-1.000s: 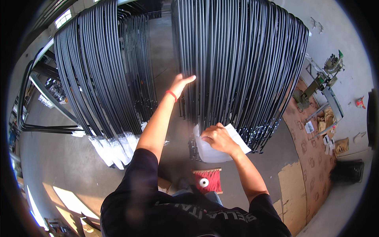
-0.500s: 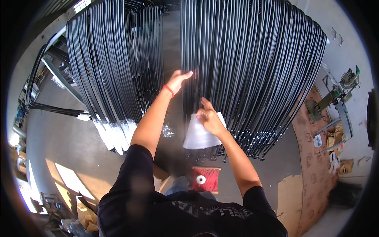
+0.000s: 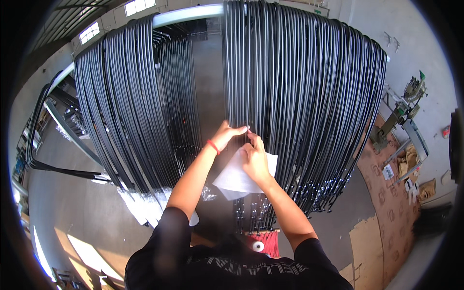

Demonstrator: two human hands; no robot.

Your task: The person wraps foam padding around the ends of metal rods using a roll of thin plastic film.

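Note:
Long thin black rods (image 3: 309, 96) hang in a dense row in front of me, bent over a pale rail at the top. My left hand (image 3: 229, 135), with a red band at the wrist, is closed around rods at the left edge of this row, thumb across the front and the other fingers partly hidden. Just below and to the right, my right hand (image 3: 256, 159) pinches a white sheet (image 3: 237, 176), perhaps thin foam, which hangs in front of the rods. My two hands almost touch at the fingertips.
Another row of black rods (image 3: 130, 106) hangs to the left, its lower ends in white wrapping (image 3: 142, 205). The pale rail (image 3: 188, 15) runs above. Below stands a red stool-like object (image 3: 270, 244) with a white roll (image 3: 258, 246). A green machine (image 3: 398, 116) is at the right.
The view has tilted up, showing the rail. My right hand has moved up along the rods toward my left hand, and the white sheet has swung leftward and fanned out.

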